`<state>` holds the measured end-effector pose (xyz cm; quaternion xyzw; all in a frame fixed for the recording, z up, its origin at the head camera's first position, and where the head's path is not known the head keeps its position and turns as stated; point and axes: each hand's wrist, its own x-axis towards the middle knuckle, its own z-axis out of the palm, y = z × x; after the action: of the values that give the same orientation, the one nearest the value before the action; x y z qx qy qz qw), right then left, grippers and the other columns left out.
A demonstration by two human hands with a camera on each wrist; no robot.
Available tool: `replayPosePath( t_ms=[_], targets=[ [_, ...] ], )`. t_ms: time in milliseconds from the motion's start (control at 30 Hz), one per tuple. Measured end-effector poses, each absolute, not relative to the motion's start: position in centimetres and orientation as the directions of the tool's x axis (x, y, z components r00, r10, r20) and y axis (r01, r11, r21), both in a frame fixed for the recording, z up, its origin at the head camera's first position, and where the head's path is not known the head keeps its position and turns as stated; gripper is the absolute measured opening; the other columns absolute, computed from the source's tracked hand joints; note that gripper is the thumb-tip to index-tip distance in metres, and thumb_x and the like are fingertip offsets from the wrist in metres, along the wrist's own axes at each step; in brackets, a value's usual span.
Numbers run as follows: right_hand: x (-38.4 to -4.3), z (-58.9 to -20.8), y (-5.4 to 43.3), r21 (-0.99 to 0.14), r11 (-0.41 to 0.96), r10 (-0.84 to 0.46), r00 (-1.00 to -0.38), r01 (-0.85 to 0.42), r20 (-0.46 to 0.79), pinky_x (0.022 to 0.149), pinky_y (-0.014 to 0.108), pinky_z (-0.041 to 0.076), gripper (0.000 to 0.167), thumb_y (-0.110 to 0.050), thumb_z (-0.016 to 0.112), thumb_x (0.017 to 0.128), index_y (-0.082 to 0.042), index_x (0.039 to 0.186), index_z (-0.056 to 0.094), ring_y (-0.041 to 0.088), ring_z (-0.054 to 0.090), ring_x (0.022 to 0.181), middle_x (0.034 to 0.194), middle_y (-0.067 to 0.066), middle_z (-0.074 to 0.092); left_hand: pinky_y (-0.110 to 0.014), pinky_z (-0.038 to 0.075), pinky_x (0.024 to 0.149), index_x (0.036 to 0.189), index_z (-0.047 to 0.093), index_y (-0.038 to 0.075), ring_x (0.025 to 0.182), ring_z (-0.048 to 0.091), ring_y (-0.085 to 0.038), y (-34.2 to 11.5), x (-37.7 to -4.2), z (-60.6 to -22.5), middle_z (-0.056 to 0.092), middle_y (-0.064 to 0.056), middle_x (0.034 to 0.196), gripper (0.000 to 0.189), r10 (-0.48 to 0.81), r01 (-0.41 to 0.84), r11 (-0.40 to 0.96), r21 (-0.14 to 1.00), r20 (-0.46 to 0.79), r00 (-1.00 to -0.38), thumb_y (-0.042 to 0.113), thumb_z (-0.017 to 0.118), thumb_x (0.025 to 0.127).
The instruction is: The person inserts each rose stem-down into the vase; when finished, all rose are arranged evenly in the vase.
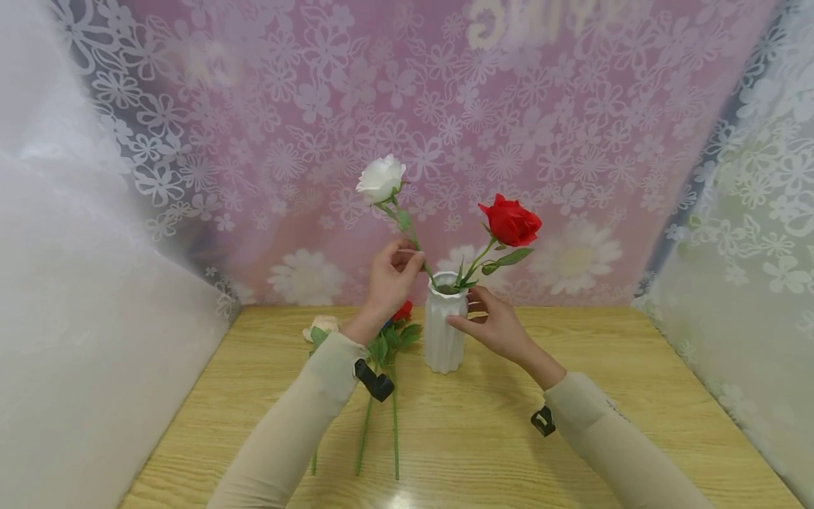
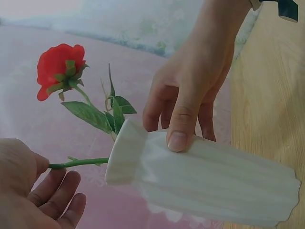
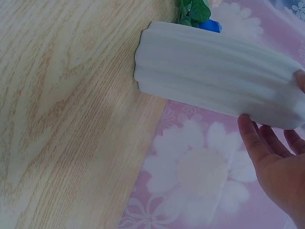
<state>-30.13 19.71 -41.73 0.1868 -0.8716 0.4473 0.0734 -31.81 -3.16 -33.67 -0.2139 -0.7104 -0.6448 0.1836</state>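
My left hand (image 1: pixel 396 274) pinches the green stem of a white rose (image 1: pixel 381 178) between thumb and fingers. The stem's lower end passes into the mouth of a white ribbed vase (image 1: pixel 443 339), which stands upright on the table. With thumb on the near side and fingers at the far side, my right hand (image 1: pixel 492 324) holds the vase below its scalloped rim. A red rose (image 1: pixel 511 220) with green leaves stands in the vase, leaning right. In the left wrist view, the white rose's stem (image 2: pixel 83 162) runs from the left fingertips into the vase mouth; its bloom is out of that view.
Left of the vase lie more flowers: a cream rose (image 1: pixel 323 325), a red rose (image 1: pixel 403 311) and a blue bloom (image 3: pixel 210 26), partly hidden. Their stems (image 1: pixel 396 431) point toward the near edge of the wooden table (image 1: pixel 470 438). A pink floral curtain (image 1: pixel 305 141) hangs behind.
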Motion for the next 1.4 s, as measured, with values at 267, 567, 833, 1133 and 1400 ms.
replayPosePath(
  t_ms=[267, 567, 833, 1133, 1400],
  targets=[
    [-30.1, -41.6, 19.7, -0.755, 0.524, -0.264, -0.918, -0.394, 0.295, 0.093, 0.048, 0.064, 0.066, -0.041, 0.081, 0.094, -0.016, 0.148, 0.053, 0.035, 0.072, 0.116, 0.137, 0.017, 0.066, -0.038, 0.063, 0.085, 0.119, 0.069, -0.004, 0.093, 0.074, -0.039, -2.5, -31.4, -33.7, 0.077, -0.023, 0.101, 0.019, 0.159, 0.534, 0.241, 0.810, 0.510, -0.845, 0.007, 0.067, 0.103],
    [-30.0, -41.6, 19.8, -0.752, 0.527, -0.266, -0.917, -0.396, 0.297, 0.093, 0.048, 0.064, 0.066, -0.041, 0.080, 0.094, -0.017, 0.148, 0.052, 0.034, 0.072, 0.117, 0.137, 0.015, 0.066, -0.040, 0.063, 0.088, 0.115, 0.076, 0.001, 0.098, 0.074, -0.028, -2.1, -31.6, -34.0, 0.078, -0.015, 0.104, 0.018, 0.214, 0.558, 0.366, 0.744, 0.517, -0.829, 0.013, 0.067, 0.103],
    [-30.1, -41.8, 19.8, -0.754, 0.515, -0.268, -0.912, -0.408, 0.311, 0.092, 0.048, 0.064, 0.066, -0.042, 0.081, 0.094, -0.017, 0.149, 0.052, 0.038, 0.071, 0.117, 0.137, 0.016, 0.066, -0.040, 0.064, 0.085, 0.122, 0.075, 0.004, 0.103, 0.074, -0.029, -2.2, -31.4, -34.2, 0.077, -0.014, 0.115, 0.023, 0.249, 0.517, 0.403, 0.755, 0.453, -0.856, 0.017, 0.067, 0.104],
    [-30.0, -41.7, 19.7, -0.760, 0.515, -0.272, -0.917, -0.396, 0.293, 0.092, 0.048, 0.064, 0.068, -0.043, 0.081, 0.094, -0.017, 0.150, 0.051, 0.039, 0.071, 0.117, 0.138, 0.017, 0.066, -0.042, 0.064, 0.085, 0.119, 0.077, 0.003, 0.107, 0.073, -0.030, -2.3, -31.5, -34.8, 0.077, -0.014, 0.118, 0.022, 0.261, 0.506, 0.426, 0.750, 0.433, -0.862, 0.015, 0.068, 0.103],
    [-29.9, -41.7, 19.7, -0.759, 0.520, -0.264, -0.919, -0.393, 0.294, 0.091, 0.048, 0.065, 0.069, -0.043, 0.081, 0.094, -0.019, 0.151, 0.050, 0.036, 0.071, 0.117, 0.137, 0.015, 0.066, -0.044, 0.062, 0.090, 0.117, 0.079, 0.004, 0.115, 0.070, -0.031, -2.2, -31.6, -34.9, 0.077, -0.013, 0.119, 0.022, 0.291, 0.553, 0.467, 0.690, 0.471, -0.833, 0.016, 0.066, 0.104]
  ],
)
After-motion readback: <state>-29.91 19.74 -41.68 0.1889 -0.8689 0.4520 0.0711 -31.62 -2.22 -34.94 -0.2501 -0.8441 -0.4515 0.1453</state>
